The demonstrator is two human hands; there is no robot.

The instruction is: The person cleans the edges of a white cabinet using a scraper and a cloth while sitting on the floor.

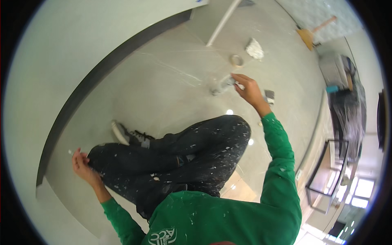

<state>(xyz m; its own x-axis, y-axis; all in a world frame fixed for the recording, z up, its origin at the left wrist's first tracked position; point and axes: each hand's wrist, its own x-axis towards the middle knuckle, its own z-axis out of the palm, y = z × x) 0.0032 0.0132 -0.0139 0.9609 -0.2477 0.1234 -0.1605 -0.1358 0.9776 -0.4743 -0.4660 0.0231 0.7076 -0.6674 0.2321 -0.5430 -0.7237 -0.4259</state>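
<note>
Glossy grey floor (163, 98) underlies a translucent object (221, 85) at the right hand (247, 90).

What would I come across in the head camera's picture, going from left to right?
Left hand, shoe, tape roll, crumpled white lump, grey block, broom.
</note>
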